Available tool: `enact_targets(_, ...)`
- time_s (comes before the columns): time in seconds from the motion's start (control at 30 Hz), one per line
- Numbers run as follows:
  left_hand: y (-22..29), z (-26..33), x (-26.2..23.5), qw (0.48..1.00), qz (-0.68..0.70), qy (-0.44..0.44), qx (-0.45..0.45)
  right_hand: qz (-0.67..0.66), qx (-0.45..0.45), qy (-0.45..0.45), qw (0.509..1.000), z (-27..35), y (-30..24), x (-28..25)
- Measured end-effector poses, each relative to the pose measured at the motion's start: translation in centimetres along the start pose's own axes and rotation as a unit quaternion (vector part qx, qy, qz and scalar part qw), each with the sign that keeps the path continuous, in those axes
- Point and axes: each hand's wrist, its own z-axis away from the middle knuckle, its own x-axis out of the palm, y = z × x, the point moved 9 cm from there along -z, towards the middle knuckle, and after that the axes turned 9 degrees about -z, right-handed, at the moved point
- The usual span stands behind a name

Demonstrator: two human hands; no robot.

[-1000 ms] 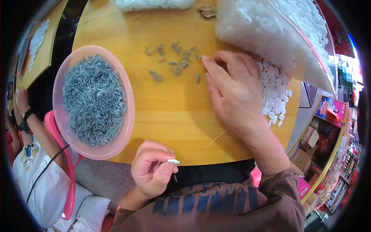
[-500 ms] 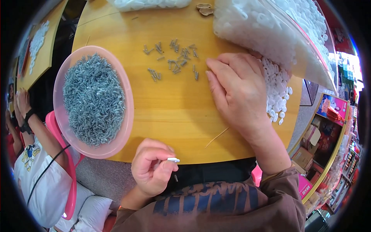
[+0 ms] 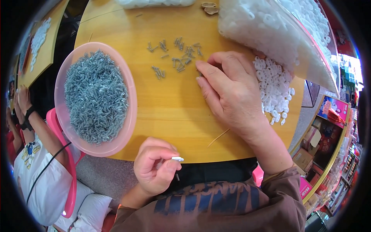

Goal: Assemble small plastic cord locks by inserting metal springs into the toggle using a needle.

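Between the thumb and forefinger of my left hand [image 3: 156, 166], held close to the table's front edge, is a small white plastic piece [image 3: 177, 159]. My right hand [image 3: 234, 87] rests over the table, its thumb and forefinger closing on a small metal spring [image 3: 199, 73] that is mostly covered by the fingertips. Just beyond those fingertips, several loose springs [image 3: 179, 63] lie scattered on the wood. To the right of my right hand spreads a pile of small white plastic pieces [image 3: 275, 91]. A pink oval basin [image 3: 132, 112] heaped with metal springs [image 3: 96, 98] stands at the left.
A large clear bag [image 3: 262, 34] of white pieces leans at the back right, and another bag [image 3: 154, 3] lies at the far edge. Peanut shells [image 3: 210, 8] and a thin stick [image 3: 218, 138] are on the table [image 3: 166, 116]. A person [image 3: 42, 166] sits at the left.
My right hand has moved left from beside the white pile to the two springs at the group's right side, covering them. My left hand still pinches the white piece.
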Motion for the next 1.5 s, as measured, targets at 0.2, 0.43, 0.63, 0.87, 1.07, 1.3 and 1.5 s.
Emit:
enact_targets(0.2, 0.1, 0.0, 0.1, 1.000, -0.003, 0.008, 0.008, -0.013, -0.028, -0.010, 0.999, 0.2, -0.8, 0.6)
enact_targets(0.43, 0.2, 0.1, 0.1, 1.000, -0.012, 0.014, -0.003, 0.022, -0.093, -0.035, 0.995, 1.5, -3.9, 1.0)
enact_targets(0.63, 0.3, 0.1, 0.1, 0.999, -0.048, 0.007, 0.003, 0.048, -0.125, -0.047, 0.990, 2.4, -5.4, 1.3)
enact_targets(0.87, 0.4, 0.2, 0.3, 0.999, -0.044, 0.008, 0.013, 0.093, -0.141, -0.111, 0.979, 2.0, -6.5, 1.9)
enact_targets(1.07, 0.5, 0.0, 0.4, 1.000, -0.007, 0.020, 0.007, 0.098, -0.234, -0.140, 0.957, 1.5, -8.2, 2.7)
enact_targets(1.3, 0.5, 0.0, 0.5, 1.000, 0.003, 0.007, 0.013, 0.150, -0.323, -0.152, 0.922, 1.5, -8.7, 3.5)
enact_targets(1.5, -0.2, 0.2, -0.1, 0.990, 0.117, 0.053, -0.061, -0.092, -0.136, -0.084, 0.983, 1.6, -7.0, 0.6)
